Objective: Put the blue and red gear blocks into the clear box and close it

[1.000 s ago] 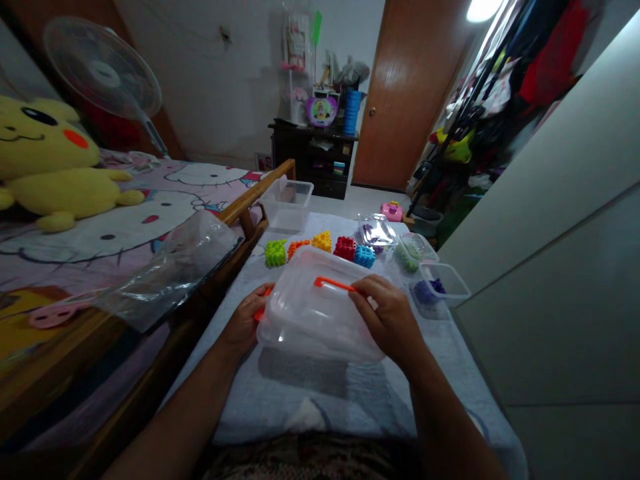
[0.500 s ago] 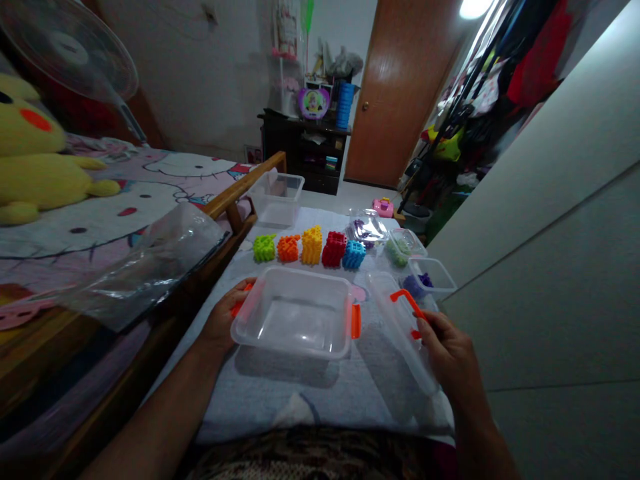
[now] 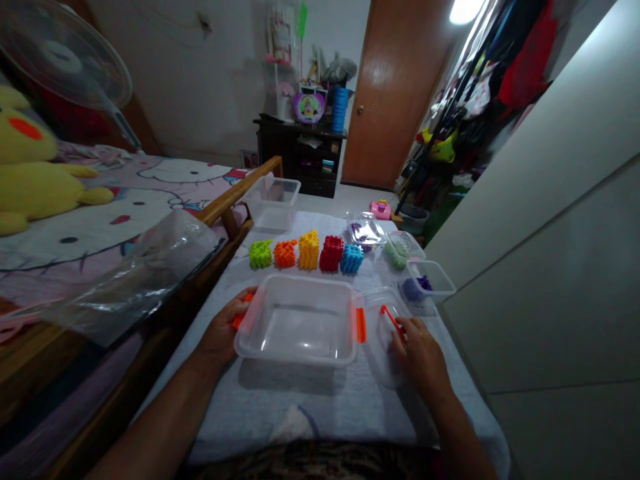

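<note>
A clear plastic box (image 3: 300, 327) with orange side latches sits tilted toward me over the cloth, nothing inside it. My left hand (image 3: 233, 323) is closed on its left end by the orange latch. To the box's right is its clear lid (image 3: 383, 353), nearly flat on the cloth. My right hand (image 3: 417, 347) grips the lid's orange handle (image 3: 393, 320). Beyond the box stand clusters of plastic pieces in a row: lime (image 3: 261, 254), orange (image 3: 285, 254), yellow (image 3: 309, 251), dark red (image 3: 331, 253) and light blue (image 3: 352, 259).
Small clear containers hold purple (image 3: 365, 233), green (image 3: 397, 253) and violet pieces (image 3: 420, 287) at the right. Another clear box (image 3: 273, 203) stands at the far left corner. A wooden bed rail (image 3: 240, 193) borders the left side, a pale cabinet (image 3: 560, 267) the right.
My right hand has moved left and lowered the lid from a steep tilt to nearly flat beside the box. My left hand still holds the box. The camera view has shifted slightly.
</note>
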The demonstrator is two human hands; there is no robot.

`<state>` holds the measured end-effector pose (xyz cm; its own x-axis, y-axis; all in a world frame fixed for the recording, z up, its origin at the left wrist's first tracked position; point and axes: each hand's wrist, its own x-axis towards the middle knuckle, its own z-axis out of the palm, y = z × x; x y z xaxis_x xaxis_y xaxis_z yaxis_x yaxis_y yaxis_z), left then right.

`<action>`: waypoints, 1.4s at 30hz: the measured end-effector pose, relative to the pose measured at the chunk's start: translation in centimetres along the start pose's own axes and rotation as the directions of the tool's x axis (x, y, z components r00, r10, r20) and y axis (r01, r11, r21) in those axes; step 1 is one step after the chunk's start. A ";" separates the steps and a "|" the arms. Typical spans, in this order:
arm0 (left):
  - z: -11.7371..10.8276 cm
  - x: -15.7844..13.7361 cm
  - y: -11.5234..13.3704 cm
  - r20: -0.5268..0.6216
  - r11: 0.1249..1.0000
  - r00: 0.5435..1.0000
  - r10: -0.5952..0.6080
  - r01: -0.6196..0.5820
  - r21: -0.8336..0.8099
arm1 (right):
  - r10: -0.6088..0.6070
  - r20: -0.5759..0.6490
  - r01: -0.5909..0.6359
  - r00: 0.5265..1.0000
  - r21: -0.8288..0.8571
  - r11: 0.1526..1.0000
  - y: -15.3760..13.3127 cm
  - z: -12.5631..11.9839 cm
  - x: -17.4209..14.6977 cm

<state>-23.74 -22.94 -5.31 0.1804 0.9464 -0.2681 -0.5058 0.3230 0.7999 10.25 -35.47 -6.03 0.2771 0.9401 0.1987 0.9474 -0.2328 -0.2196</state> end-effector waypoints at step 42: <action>-0.5 0.0 -0.8 0.089 0.986 0.983 -0.163 0.166 -0.034 | -0.497 0.260 0.514 0.827 0.004 0.858 -5.1 2.9 22.0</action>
<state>-23.76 -23.26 -6.25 0.3343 0.8767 -0.3458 -0.4972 0.4758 0.7256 11.01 -12.89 -3.31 -0.2837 0.9586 0.0249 0.9544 0.2848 -0.0896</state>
